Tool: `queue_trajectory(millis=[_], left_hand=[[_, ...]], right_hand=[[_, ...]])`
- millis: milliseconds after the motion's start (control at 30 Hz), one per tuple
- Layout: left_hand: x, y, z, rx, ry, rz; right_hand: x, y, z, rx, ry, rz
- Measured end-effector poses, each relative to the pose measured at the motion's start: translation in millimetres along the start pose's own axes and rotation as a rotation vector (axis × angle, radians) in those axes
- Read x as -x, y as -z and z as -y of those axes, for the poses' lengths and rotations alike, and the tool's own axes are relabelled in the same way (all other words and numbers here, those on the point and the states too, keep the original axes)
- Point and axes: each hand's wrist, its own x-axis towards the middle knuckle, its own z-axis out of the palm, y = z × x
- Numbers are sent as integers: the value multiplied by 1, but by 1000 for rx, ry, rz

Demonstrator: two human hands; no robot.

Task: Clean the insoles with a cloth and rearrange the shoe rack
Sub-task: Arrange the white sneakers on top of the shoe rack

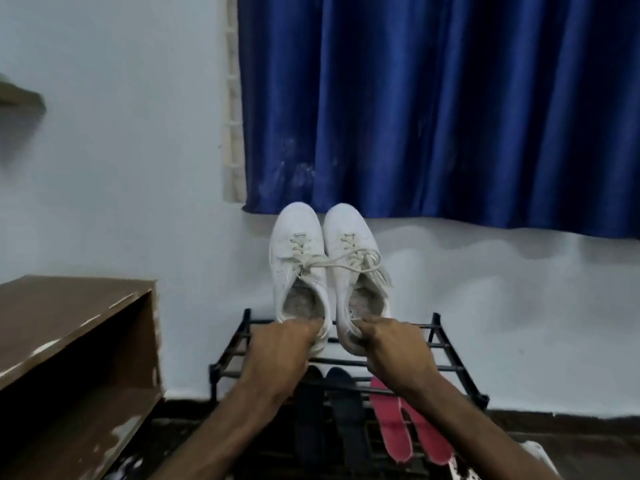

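Observation:
Two white lace-up shoes are held side by side above the black metal shoe rack (446, 355), toes pointing away toward the wall. My left hand (280, 348) grips the heel of the left white shoe (298, 261). The heel of the right white shoe (353, 258) is gripped by my right hand (391, 344), with fingers hooked over the heel rim. Their laces are tangled across both shoes. Below the top bars lie two dark insoles (329, 410) and a pair of red insoles (398, 424). No cloth is in view.
A brown wooden shelf unit (69, 341) stands close at the left. A blue curtain (433, 105) hangs over the white wall behind the rack. A white patterned thing (533, 455) shows at the bottom right corner.

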Motion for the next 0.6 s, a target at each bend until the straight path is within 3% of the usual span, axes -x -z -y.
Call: queue_trajectory(millis=[133, 333, 600], left_hand=[[-55, -45, -31, 85, -92, 52], [-84, -128, -73, 198, -104, 198], [-109, -179, -98, 347, -125, 271]], right_hand=[[0, -13, -56, -42, -158, -16], [17, -48, -122, -86, -336, 213], [31, -91, -169, -161, -387, 515]])
